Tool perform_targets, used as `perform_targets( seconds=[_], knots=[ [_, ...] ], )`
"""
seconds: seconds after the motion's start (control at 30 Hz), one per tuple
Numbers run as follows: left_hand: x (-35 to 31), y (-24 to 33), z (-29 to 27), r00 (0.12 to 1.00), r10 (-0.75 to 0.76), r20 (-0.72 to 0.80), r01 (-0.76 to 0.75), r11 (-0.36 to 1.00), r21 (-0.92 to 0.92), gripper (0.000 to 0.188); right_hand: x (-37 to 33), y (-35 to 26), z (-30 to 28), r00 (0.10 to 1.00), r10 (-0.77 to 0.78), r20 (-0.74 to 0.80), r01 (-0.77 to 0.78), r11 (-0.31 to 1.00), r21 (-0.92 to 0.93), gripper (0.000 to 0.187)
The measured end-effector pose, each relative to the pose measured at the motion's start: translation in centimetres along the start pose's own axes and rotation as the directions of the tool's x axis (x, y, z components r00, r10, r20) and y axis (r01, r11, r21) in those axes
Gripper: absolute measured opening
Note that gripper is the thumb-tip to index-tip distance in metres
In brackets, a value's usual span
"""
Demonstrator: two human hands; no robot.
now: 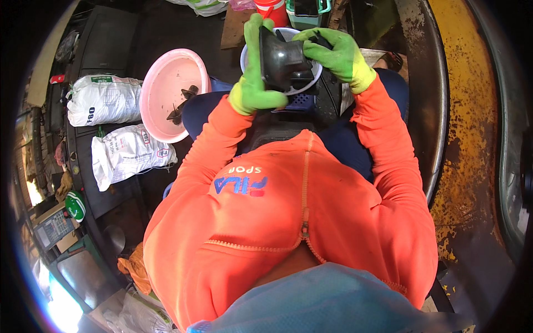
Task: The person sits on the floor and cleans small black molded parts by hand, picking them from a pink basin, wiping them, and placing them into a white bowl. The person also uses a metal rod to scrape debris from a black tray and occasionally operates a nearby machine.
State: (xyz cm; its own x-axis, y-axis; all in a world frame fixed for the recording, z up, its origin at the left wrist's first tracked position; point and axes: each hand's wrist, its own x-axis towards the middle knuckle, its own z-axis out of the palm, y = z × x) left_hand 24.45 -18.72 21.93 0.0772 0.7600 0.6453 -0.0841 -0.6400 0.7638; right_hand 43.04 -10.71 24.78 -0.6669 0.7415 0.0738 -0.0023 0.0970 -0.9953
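A glossy black moulded plastic part (284, 60), flared at one side and narrower at the other, is held up in front of me. My left hand (256, 83), in a green glove, grips its wide flat side, fingers up along the edge and thumb below. My right hand (340, 55), in a matching glove, is closed at the part's narrower right end. Its fingertips are partly hidden, and a small dark piece shows by them. Just beneath the part is a white basin (317, 73), mostly covered by it and my hands.
A pink basin (166, 69) on the left has a few black pieces (184, 102) in it. White printed sacks (105, 102) lie beyond it. A red container (272, 11) and a teal box (305, 22) stand at the far side. A rusty yellow metal surface (466, 150) runs along the right.
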Motion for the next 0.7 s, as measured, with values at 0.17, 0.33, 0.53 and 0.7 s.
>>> perform_targets(
  seconds=[0.17,0.33,0.53,0.7],
  knots=[
    [-1.7,-0.3,-1.1,0.704,-0.607,0.370,0.387,-0.109,-0.915,0.104,0.7,1.8,-0.2,0.789,-0.537,0.299,0.611,0.635,-0.472,0.022],
    [-2.6,-1.1,-0.9,0.463,-0.856,0.231,0.485,0.027,-0.874,0.064,0.7,1.7,0.0,0.907,-0.335,0.256,0.409,0.847,-0.339,0.028],
    [-1.5,-0.6,-2.6,0.703,-0.710,0.039,0.362,0.309,-0.880,0.066,0.4,1.6,0.1,0.985,-0.171,0.031,0.170,0.918,-0.358,0.025],
    [-0.8,0.5,-2.3,0.743,-0.661,-0.109,0.332,0.504,-0.797,0.069,-0.1,2.1,1.4,0.885,-0.456,0.092,0.417,0.691,-0.591,0.026]
  ],
)
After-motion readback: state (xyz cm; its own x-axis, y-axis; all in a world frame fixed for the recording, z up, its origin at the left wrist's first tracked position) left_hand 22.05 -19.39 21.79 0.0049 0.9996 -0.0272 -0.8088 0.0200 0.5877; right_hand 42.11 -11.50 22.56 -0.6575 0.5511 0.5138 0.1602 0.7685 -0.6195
